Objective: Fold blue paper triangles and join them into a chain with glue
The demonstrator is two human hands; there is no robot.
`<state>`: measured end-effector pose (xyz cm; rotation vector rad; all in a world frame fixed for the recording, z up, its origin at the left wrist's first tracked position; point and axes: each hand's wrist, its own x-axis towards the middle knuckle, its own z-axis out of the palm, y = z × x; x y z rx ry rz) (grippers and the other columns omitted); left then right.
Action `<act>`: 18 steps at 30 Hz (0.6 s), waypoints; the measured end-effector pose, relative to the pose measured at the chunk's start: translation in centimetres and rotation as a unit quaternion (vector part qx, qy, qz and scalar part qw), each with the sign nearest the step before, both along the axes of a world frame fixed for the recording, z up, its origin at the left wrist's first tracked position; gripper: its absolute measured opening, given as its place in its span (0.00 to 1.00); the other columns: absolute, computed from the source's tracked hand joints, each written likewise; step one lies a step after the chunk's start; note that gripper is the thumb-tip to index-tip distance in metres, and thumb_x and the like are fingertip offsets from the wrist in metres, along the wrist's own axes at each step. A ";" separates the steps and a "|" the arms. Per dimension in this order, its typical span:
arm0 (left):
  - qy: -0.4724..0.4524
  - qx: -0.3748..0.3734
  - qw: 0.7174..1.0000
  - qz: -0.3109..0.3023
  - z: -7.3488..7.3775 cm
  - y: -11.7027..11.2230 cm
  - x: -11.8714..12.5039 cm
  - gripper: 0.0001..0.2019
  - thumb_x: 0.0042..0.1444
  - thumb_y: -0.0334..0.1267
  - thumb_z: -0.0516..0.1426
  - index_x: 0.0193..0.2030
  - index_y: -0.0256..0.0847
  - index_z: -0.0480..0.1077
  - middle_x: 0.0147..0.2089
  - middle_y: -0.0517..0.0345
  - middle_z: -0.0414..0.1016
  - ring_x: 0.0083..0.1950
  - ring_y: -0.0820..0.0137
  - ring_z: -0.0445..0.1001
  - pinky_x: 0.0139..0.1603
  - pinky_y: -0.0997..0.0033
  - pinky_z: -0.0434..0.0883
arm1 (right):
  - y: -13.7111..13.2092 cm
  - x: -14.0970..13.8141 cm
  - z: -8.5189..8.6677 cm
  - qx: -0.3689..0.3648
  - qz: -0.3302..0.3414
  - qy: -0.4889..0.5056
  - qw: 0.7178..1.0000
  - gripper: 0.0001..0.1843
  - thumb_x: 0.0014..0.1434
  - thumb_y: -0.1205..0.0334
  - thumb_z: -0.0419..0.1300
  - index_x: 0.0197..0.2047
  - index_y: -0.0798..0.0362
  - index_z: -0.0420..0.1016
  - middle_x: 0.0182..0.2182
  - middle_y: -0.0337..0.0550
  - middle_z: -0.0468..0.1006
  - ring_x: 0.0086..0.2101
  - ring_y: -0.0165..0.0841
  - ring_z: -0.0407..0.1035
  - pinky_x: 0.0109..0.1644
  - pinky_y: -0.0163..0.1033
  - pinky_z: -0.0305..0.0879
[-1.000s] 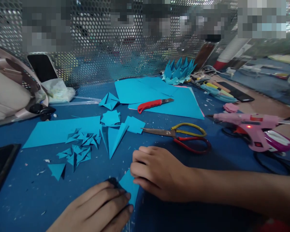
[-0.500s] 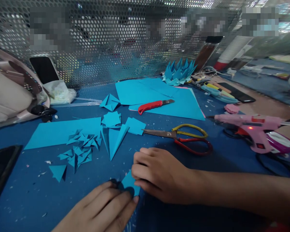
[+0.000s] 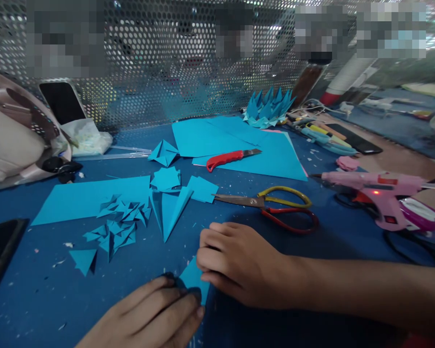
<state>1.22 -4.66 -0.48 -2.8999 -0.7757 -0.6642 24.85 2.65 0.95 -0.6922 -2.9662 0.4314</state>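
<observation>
A small blue paper piece (image 3: 193, 279) lies on the blue table near the front edge. My left hand (image 3: 152, 314) presses on its lower left part with fingers held together. My right hand (image 3: 239, 263) rests curled over its right side, fingertips pressed onto the paper. Most of the piece is hidden under both hands. A pile of small folded blue triangles (image 3: 118, 224) lies to the left, and a long folded blue cone shape (image 3: 170, 208) points toward me just beyond my right hand.
Scissors with yellow and red handles (image 3: 275, 205) lie behind my right hand. A red utility knife (image 3: 230, 157) rests on blue paper sheets (image 3: 239, 142). A pink glue gun (image 3: 377, 193) with its light on sits right. Dark phone (image 3: 0, 251) at left; perforated metal screen (image 3: 148, 72) behind.
Both hands stay pressed on the small blue piece; my left fingers have shifted slightly over it. Nothing else on the table has moved.
</observation>
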 end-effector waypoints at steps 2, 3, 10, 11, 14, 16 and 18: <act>-0.004 -0.002 1.000 0.005 -0.1 -0.1 -0.1 0.18 0.72 0.31 0.45 0.51 0.44 0.76 0.49 0.68 0.79 0.52 0.74 0.71 0.74 0.70 0.43 | 0.0 -0.1 0.0 0.000 -0.002 -0.004 1.000 0.08 0.69 0.56 0.51 0.40 0.50 0.66 0.42 0.42 0.72 0.37 0.37 0.61 0.39 0.43 0.58; -0.009 -0.003 1.000 0.007 -0.2 -0.1 -0.1 0.18 0.72 0.31 0.45 0.50 0.44 0.76 0.48 0.68 0.79 0.52 0.74 0.71 0.74 0.71 0.43 | 0.0 -0.1 0.0 0.002 -0.003 -0.005 1.000 0.08 0.69 0.57 0.52 0.40 0.50 0.66 0.42 0.42 0.72 0.37 0.37 0.61 0.39 0.43 0.58; -0.014 -0.006 1.000 0.001 0.3 0.4 0.5 0.20 0.73 0.32 0.42 0.49 0.43 0.77 0.50 0.71 0.80 0.48 0.76 0.72 0.74 0.74 0.42 | -0.1 -0.3 0.3 0.011 -0.009 -0.006 1.000 0.07 0.68 0.57 0.53 0.40 0.51 0.68 0.42 0.42 0.73 0.37 0.38 0.62 0.36 0.43 0.56; -0.010 -0.011 1.000 0.000 0.4 0.4 0.6 0.21 0.73 0.31 0.42 0.49 0.43 0.77 0.51 0.71 0.80 0.47 0.76 0.72 0.74 0.74 0.42 | -0.1 -0.4 0.3 0.009 -0.008 -0.008 1.000 0.07 0.68 0.57 0.53 0.40 0.51 0.68 0.42 0.43 0.73 0.37 0.38 0.62 0.36 0.43 0.56; -0.009 -0.007 1.000 -0.009 0.3 0.4 0.5 0.20 0.73 0.31 0.42 0.50 0.44 0.77 0.52 0.73 0.79 0.48 0.76 0.72 0.74 0.71 0.43 | -0.2 -0.4 0.4 0.005 -0.012 -0.015 1.000 0.08 0.68 0.57 0.53 0.41 0.52 0.69 0.42 0.43 0.73 0.37 0.38 0.62 0.37 0.43 0.57; -0.003 0.004 1.000 -0.016 -0.2 0.1 0.3 0.19 0.73 0.32 0.44 0.50 0.46 0.77 0.53 0.74 0.79 0.50 0.76 0.72 0.75 0.68 0.42 | -0.2 -0.4 0.5 0.001 -0.018 -0.018 1.000 0.09 0.68 0.57 0.53 0.41 0.52 0.69 0.42 0.44 0.73 0.37 0.38 0.62 0.38 0.43 0.58; 0.003 0.019 1.000 -0.022 -0.8 -0.2 0.0 0.17 0.72 0.34 0.47 0.50 0.49 0.77 0.55 0.77 0.78 0.51 0.76 0.72 0.75 0.67 0.42 | -0.3 -0.5 0.5 -0.004 -0.025 -0.019 0.999 0.08 0.68 0.58 0.53 0.40 0.52 0.69 0.41 0.44 0.74 0.37 0.37 0.62 0.39 0.43 0.58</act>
